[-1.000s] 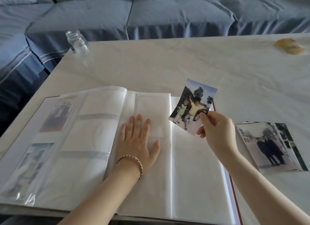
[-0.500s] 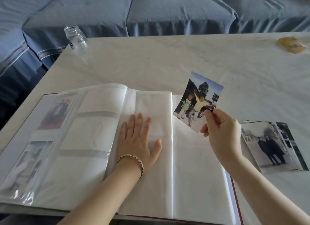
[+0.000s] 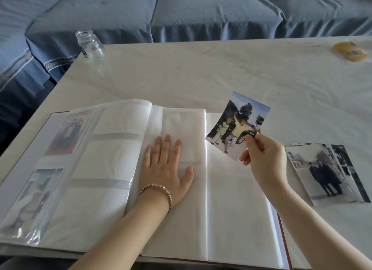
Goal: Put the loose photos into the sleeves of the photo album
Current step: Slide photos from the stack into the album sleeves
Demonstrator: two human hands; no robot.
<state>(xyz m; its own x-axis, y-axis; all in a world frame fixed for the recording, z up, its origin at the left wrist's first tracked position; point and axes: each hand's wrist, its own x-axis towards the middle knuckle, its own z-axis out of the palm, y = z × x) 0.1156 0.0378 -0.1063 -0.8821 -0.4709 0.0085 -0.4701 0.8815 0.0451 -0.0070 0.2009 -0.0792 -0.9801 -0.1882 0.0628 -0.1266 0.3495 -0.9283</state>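
Note:
The photo album (image 3: 231, 219) lies open on the white table, its left page holding two sleeved photos. My left hand (image 3: 167, 169) rests flat, fingers straight, on the white page near the spine. My right hand (image 3: 263, 161) pinches the lower right corner of a colour photo (image 3: 235, 124) of children, holding it tilted above the album's right page. A small stack of loose photos (image 3: 326, 173) lies on the table just right of the album.
A clear glass jar (image 3: 90, 46) stands at the table's far left corner. A yellowish object (image 3: 350, 52) lies at the far right. A blue sofa (image 3: 201, 14) runs behind the table.
My right hand has kept the photo near the same spot over the right page, shifting it only slightly. My left hand has stayed flat on the page.

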